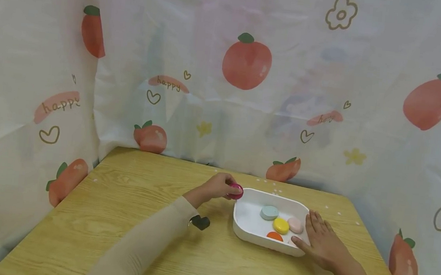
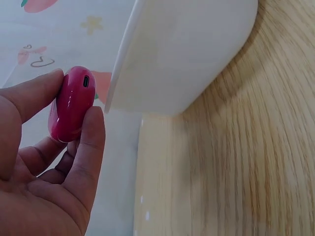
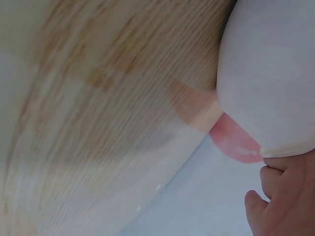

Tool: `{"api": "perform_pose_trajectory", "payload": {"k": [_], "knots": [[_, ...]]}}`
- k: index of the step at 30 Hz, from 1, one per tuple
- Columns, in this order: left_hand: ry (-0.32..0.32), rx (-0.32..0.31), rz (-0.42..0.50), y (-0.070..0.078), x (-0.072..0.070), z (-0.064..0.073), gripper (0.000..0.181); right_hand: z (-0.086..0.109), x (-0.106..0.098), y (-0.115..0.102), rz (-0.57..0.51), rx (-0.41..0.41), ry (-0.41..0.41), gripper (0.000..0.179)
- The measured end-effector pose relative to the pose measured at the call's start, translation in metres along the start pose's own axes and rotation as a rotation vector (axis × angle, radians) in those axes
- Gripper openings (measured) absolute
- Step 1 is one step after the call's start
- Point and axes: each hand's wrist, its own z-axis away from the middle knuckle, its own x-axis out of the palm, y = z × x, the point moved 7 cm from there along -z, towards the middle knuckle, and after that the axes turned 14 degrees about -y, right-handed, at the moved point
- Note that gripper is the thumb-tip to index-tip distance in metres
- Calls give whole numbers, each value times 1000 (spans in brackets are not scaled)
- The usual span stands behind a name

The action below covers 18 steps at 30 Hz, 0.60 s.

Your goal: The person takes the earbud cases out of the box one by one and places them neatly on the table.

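My left hand pinches a glossy magenta earbud case between thumb and fingers, at the left end of a white tray. A small charging port shows on the case in the left wrist view. Along the tray's right end rests my right hand, its fingers straight at the rim and its thumb over the front corner. Inside the tray lie rounded cases: a light blue one, a yellow one, a pale pink one and an orange one, partly hidden by the front wall.
The tray stands on a wood-grain table toward its back right. Behind and beside the table hangs a white curtain printed with fruit, flowers and hearts. Small pale specks dot the table behind the tray.
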Motion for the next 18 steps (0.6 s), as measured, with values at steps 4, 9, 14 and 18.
{"api": "perform_pose_trajectory", "payload": {"k": [4, 9, 14, 18], "knots": [[3, -4, -7, -5, -6, 3, 25, 0, 0, 0, -10, -10, 5, 92], [10, 0, -4, -8, -12, 4, 24, 1, -1, 2, -20, -9, 9, 92], [34, -7, -15, -21, -20, 7, 23, 0, -1, 2, -39, -13, 14, 92], [34, -38, -7, -35, -22, 10, 21, 0, 1, 1, -42, -17, 14, 92]]}}
